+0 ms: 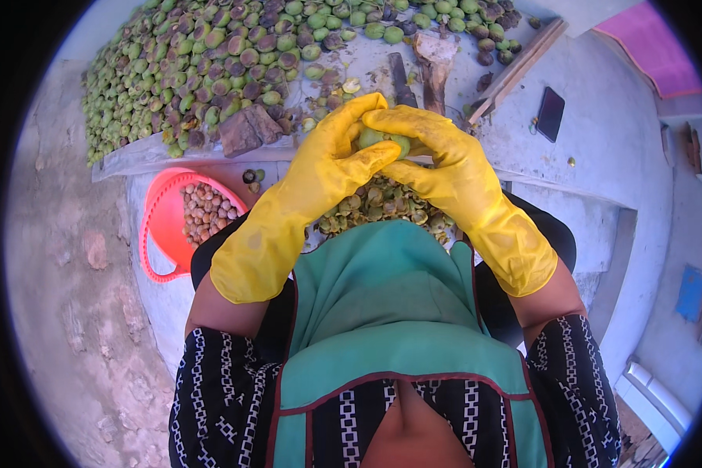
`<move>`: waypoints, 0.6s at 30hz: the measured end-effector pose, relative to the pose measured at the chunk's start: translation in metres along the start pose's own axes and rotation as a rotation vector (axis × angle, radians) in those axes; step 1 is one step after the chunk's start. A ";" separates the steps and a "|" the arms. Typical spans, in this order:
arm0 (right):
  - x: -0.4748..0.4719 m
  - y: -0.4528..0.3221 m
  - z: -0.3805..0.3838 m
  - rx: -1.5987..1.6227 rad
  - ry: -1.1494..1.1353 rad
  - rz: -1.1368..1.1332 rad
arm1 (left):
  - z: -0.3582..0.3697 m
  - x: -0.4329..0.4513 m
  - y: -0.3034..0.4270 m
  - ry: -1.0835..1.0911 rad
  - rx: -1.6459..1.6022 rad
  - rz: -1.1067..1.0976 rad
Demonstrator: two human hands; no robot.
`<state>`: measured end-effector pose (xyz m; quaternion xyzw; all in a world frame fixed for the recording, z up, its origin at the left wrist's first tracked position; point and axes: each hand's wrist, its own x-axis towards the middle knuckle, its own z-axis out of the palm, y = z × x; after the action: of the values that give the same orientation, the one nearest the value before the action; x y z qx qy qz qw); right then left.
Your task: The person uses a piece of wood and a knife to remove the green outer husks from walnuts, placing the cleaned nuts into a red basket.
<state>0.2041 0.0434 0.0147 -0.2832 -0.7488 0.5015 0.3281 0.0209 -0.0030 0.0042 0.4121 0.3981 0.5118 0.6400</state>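
Observation:
Both of my hands wear yellow rubber gloves and meet in front of me. My left hand and my right hand close around one green-husked walnut, which shows between the fingers and thumbs. Below them, on the floor before my lap, lies a heap of split green and brown husks. To the left, a pink plastic basket, tilted, contains many hulled walnuts in their brown shells. Just beyond my fingers, a dark flat blade-like piece rests on the ledge; its exact kind is unclear.
A large pile of green and blackened walnuts covers the raised concrete ledge at the far left. A wooden block, a stone-like chunk and a wooden plank lie on it. Farther right is a smartphone.

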 end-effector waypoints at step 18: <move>0.009 0.004 0.002 -0.419 -0.094 -0.236 | -0.017 -0.012 0.004 -0.176 0.449 0.151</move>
<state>0.1977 0.0502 0.0119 -0.2320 -0.8789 0.3059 0.2831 0.0019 -0.0118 0.0035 0.6153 0.4128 0.4192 0.5247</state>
